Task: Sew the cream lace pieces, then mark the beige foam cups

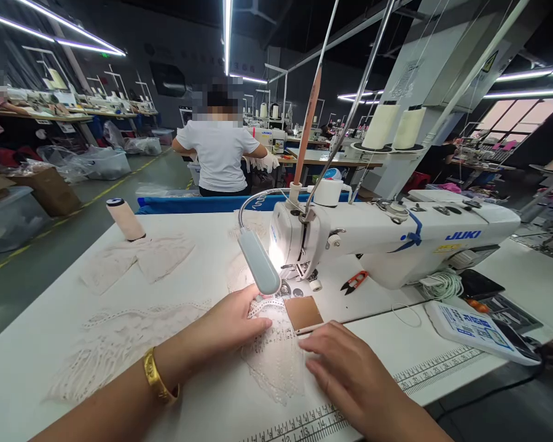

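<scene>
Under the sewing machine's head (pixel 295 236) lies a piece of white lace (pixel 274 362). My left hand (pixel 228 319) rests on its upper left edge, thumb spread from the fingers, whose tips are partly hidden by the grey lamp (pixel 259 263). Just right of the lace, my right hand (pixel 345 368) has its fingers curled around the end of a thin pale rod (pixel 306 329), which points left along the lower edge of a brown square plate (pixel 304 313). More lace pieces (pixel 133 337) are spread on the left of the white table (pixel 203 393).
A thread cone (pixel 126 220) lies at the table's back left, near more lace (pixel 138 261). Red-handled snips (pixel 354 282) lie under the machine arm. A control panel (pixel 482 331) sits at right. A person in a white shirt (pixel 222 153) sits ahead, back turned.
</scene>
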Available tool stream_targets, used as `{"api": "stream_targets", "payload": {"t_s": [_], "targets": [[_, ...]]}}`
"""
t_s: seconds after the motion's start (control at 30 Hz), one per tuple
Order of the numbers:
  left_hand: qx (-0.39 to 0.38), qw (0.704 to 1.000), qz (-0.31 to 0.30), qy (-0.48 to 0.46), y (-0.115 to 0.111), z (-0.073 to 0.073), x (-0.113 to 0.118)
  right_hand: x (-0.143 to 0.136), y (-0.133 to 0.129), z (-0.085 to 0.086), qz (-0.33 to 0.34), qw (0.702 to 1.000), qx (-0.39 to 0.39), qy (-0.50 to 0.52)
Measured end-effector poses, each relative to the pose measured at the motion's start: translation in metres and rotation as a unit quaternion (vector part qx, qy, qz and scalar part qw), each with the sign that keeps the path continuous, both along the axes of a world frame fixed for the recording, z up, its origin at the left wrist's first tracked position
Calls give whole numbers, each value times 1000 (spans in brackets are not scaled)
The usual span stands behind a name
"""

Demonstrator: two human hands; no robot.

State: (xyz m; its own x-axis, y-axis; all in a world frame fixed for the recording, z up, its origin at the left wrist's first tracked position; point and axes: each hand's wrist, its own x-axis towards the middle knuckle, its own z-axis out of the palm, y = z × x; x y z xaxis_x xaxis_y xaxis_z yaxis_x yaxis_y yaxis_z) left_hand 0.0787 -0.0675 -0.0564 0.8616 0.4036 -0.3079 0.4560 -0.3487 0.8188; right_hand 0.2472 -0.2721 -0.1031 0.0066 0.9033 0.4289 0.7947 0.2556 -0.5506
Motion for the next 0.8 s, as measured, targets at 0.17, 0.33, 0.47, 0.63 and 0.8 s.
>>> {"api": "stream_targets", "payload": {"t_s": [0.17, 0.33, 0.47, 0.63, 0.8], "targets": [[114, 993, 18, -24, 0, -8, 1, -10, -3, -17, 6, 998, -18, -61], [145, 989, -16, 0, 5, 0, 1, -26, 10, -17, -11, 999, 39, -24], [198, 979, -52, 10, 9, 1, -1, -37, 18, -25, 0, 997, 66, -44], [211, 974, -80, 13, 9, -9, -4, -36, 17, -31, -17, 998, 47, -42], [216, 973, -79, 15, 10, -6, -7, -29, 13, -26, -18, 999, 27, -30]]}}
